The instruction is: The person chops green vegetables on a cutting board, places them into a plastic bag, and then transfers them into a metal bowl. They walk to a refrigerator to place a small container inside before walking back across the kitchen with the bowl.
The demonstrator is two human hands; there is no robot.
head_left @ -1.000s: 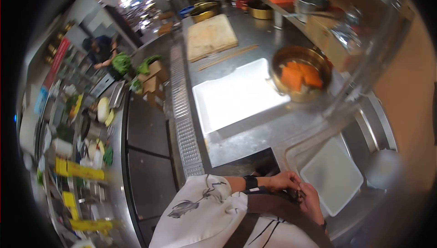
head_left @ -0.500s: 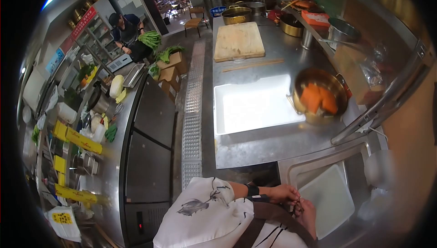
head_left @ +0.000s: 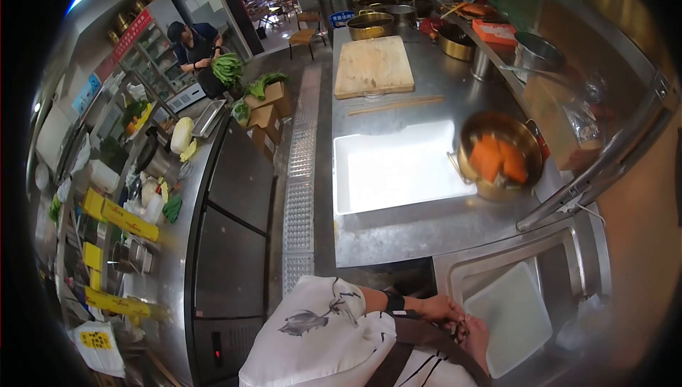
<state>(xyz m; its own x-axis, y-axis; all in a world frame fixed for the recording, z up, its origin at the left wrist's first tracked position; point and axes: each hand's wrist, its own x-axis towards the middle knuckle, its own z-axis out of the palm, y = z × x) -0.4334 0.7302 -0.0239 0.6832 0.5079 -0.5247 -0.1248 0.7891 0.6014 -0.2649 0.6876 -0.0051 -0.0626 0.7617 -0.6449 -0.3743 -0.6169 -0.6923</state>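
Note:
My left hand (head_left: 438, 308), with a black band at its wrist, is closed, fingertips pinched together. Right beside it my right hand (head_left: 474, 336) is closed too, its fingers nearly meeting those of the left. Something small and dark shows between the fingertips, but I cannot make out what it is. Both hands are held low in front of the brown apron (head_left: 419, 337), at the near edge of a metal sink (head_left: 455, 273). Inside the sink lies a pale translucent rectangular tray or board (head_left: 513, 319).
The counter holds a white tray (head_left: 398, 167), a brass pot (head_left: 529, 138) with orange pieces (head_left: 497, 158), a wooden cutting board (head_left: 374, 66) and chopsticks (head_left: 394, 105). A metal post (head_left: 568, 191) rises at right. Across the aisle a co-worker (head_left: 199, 49) holds leafy greens (head_left: 227, 69).
My hands stay together at the same spot, with slight finger movement and a small shift left. The co-worker's lower hand has come up to the greens, which have moved a little left.

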